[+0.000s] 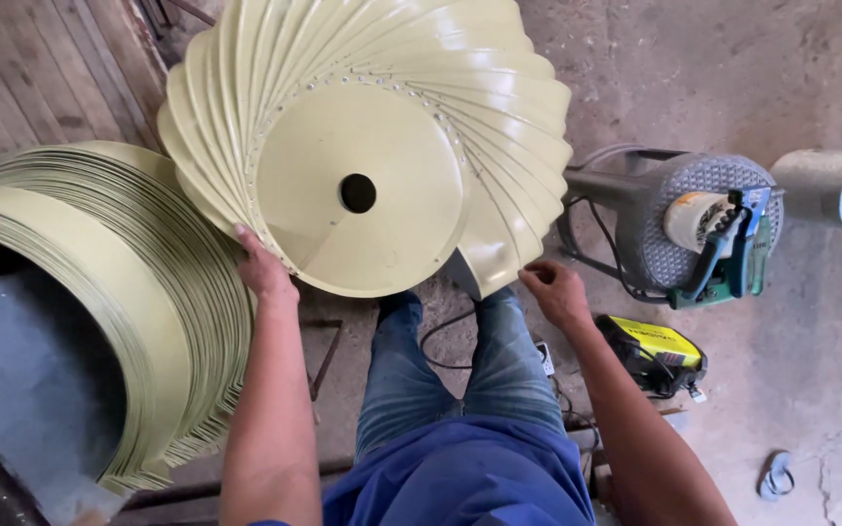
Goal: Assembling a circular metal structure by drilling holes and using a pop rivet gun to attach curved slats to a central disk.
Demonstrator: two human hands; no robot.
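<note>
Between the person's knees, over a rough concrete floor [694, 58], sits a pale yellow turbine ventilator head [363, 146], tipped so its flat base disc [358, 190] with the dark centre hole faces up toward the camera; curved vanes fan out around it in a spiral. Left hand [263, 271] grips the lower left rim, fingers curled under the edge of the disc and clamped on it, thumb on top. Right hand [555, 290] rests at the lower right, fingers pinched together on the loose tip of one vane [479, 268] that juts out below the disc. Vent body lies straight ahead of both hands, its axis running away from the person and slightly up; the left hand is closer to the disc, the right to the vane edge. To the left, a thick stack of matching curved vane blanks [138, 292] stands on edge. To the right, a grey stool with a perforated seat [674, 229] carries a tape roll [694, 219] and a green-blue riveting tool [733, 258]; a yellow and black tool case [660, 351] lies on the floor below. Blue jeans [440, 370] fill the lower centre.
</note>
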